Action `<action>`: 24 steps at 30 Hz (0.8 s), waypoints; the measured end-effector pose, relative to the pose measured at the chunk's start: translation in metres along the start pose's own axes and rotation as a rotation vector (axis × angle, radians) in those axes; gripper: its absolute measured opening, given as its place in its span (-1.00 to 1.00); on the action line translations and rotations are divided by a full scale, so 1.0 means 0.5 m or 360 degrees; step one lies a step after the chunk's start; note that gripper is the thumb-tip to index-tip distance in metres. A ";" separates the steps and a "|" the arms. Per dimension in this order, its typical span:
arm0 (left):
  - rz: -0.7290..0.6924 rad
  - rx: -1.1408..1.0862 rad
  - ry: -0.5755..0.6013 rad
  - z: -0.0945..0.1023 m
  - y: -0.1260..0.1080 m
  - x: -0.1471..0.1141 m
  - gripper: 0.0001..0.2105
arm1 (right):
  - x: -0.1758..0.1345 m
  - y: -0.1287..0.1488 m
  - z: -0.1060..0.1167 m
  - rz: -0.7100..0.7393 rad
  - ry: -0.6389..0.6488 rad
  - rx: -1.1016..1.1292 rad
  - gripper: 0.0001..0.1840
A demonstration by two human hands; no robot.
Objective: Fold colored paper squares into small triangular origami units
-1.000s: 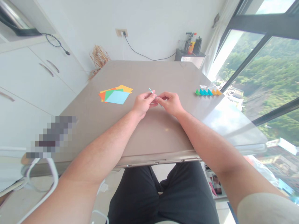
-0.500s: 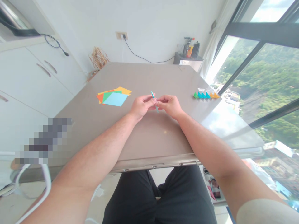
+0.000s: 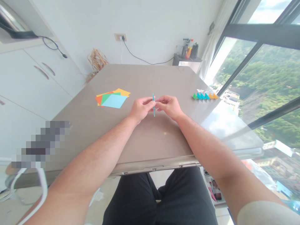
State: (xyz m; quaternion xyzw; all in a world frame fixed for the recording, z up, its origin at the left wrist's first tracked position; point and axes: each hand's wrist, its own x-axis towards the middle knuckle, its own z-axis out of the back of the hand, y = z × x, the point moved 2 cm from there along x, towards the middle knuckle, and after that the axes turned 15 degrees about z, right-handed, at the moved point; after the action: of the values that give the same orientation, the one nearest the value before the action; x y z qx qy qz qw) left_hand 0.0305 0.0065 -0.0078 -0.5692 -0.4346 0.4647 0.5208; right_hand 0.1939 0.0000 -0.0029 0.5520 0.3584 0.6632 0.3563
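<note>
Between my hands, a little above the table, a folded piece of blue paper stands edge-on, so its folded shape is hard to make out. My left hand pinches it from the left with thumb and fingers. From the other side my right hand closes its thumb and fingertips on the paper's right face. Left of my hands lies a fanned stack of coloured paper sheets, light blue on top, with green, orange and yellow below. A row of small folded paper figures, green, blue and orange, stands at the right.
A blurred-out dark object lies at the table's left edge, near a white cable. Bottles stand on a small cabinet behind the table. Windows run along the right, and dried stalks stand at the back left.
The folded blue paper has turned from a slant to nearly straight up and down, edge toward me. Both hands stay close together around it. The view has shifted slightly.
</note>
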 end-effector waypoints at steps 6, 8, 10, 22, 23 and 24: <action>0.0041 -0.0098 0.0018 0.004 0.002 0.005 -0.58 | -0.005 0.015 0.001 0.0010 0.0104 -0.0082 -0.67; 0.0046 -0.0091 0.0002 0.006 0.003 0.007 -0.58 | -0.005 0.015 -0.001 0.0009 0.0120 -0.0099 -0.64; 0.0039 -0.0073 -0.0004 0.006 0.002 0.007 -0.58 | -0.004 0.010 -0.001 -0.0003 0.0108 -0.0120 -0.63; -0.0044 0.0072 0.0017 -0.011 0.003 0.001 -0.57 | 0.002 -0.003 -0.003 0.0133 -0.0034 -0.0678 -0.81; -0.0063 0.0090 0.0021 -0.014 0.005 0.002 -0.55 | 0.003 -0.003 -0.003 0.0140 -0.0046 -0.0739 -0.80; -0.0082 0.0109 0.0022 -0.015 0.007 0.002 -0.54 | 0.003 -0.004 -0.003 0.0146 -0.0056 -0.0790 -0.79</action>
State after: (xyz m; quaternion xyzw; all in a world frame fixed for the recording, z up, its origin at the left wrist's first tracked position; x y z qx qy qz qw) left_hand 0.0383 0.0059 -0.0114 -0.5428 -0.4293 0.4618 0.5548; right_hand 0.1926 0.0022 -0.0039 0.4747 0.1528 0.7367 0.4567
